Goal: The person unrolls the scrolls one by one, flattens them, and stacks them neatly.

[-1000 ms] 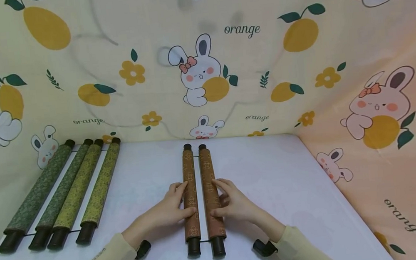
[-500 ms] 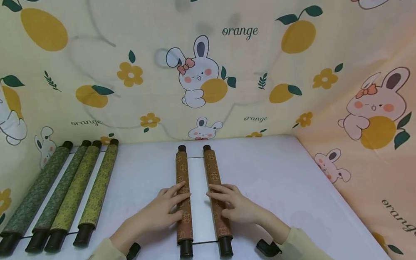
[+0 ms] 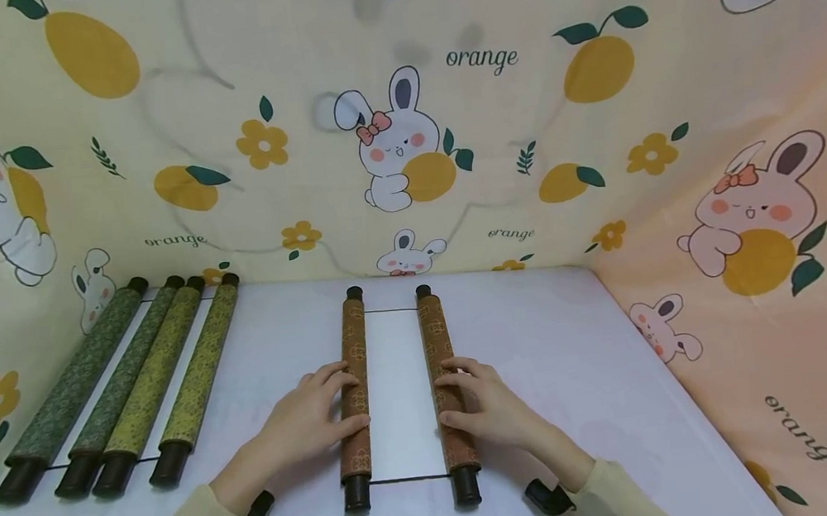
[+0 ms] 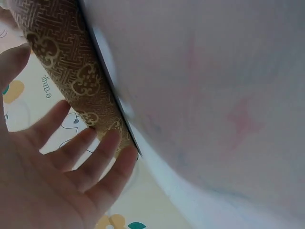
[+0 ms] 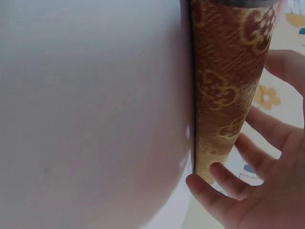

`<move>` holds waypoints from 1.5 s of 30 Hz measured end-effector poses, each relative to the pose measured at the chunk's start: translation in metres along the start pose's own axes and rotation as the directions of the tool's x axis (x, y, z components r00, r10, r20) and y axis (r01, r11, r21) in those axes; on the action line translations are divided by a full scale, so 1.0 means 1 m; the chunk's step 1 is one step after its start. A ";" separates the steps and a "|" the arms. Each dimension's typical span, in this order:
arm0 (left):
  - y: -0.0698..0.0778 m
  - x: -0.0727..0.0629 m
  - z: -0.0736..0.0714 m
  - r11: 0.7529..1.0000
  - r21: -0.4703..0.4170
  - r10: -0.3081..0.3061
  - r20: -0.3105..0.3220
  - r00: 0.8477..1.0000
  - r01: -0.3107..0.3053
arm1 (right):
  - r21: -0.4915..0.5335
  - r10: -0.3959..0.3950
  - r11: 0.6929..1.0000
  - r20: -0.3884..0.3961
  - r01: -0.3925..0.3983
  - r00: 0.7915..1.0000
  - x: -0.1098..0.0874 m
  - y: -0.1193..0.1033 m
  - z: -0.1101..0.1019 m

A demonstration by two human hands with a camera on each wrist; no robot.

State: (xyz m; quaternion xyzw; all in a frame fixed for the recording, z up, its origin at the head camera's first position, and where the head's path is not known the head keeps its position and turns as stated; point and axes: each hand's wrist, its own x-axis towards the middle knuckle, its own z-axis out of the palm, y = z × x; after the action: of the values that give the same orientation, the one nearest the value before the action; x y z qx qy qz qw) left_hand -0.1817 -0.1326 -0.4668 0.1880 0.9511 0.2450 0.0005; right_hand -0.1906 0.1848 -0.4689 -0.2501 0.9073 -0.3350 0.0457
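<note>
A brown scroll with gold flower patterns lies partly unrolled on the white table, a white strip (image 3: 402, 392) showing between its left roll (image 3: 352, 330) and right roll (image 3: 435, 331). Dark knobs cap both ends of each roll. My left hand (image 3: 302, 422) rests on the left roll, thumb and fingertips on its surface. On the right roll lies my right hand (image 3: 491, 408), its fingers over the top and the thumb lower down. In the left wrist view, lightly bent fingers (image 4: 107, 162) touch the patterned roll (image 4: 66, 62). Similar contact shows at the roll (image 5: 224, 81) in the right wrist view.
At the left of the table lie a dark green scroll (image 3: 81, 377) and a yellow-green scroll (image 3: 155, 374), side by side, each slightly unrolled. A cloth printed with rabbits and oranges (image 3: 490, 118) rises behind and at both sides. The table's right edge (image 3: 687, 381) slants toward me.
The two brown rolls have moved apart, left roll leftward and right roll rightward with my hands, so the white strip between them has widened. The green scrolls have stayed put.
</note>
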 end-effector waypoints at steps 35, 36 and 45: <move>-0.027 -0.025 -0.010 0.999 -0.024 0.029 0.017 0.999 -0.028 | -0.001 0.074 0.997 -0.041 -0.074 0.996 -0.022 0.030 -0.025; -0.028 -0.026 -0.011 1.000 -0.013 0.024 0.002 1.000 -0.024 | 0.002 0.088 0.996 -0.052 -0.088 0.995 -0.022 0.031 -0.025; -0.032 -0.031 -0.014 0.997 0.045 -0.064 -0.056 0.996 0.067 | 0.000 0.214 0.977 -0.110 -0.215 0.971 -0.026 0.041 -0.031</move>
State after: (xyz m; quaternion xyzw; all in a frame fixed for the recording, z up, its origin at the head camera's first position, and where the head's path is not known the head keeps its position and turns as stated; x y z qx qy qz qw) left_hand -0.1658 -0.1760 -0.4720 0.1498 0.9619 0.2277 -0.0219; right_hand -0.1930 0.2420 -0.4730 -0.1320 0.9321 -0.3359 0.0305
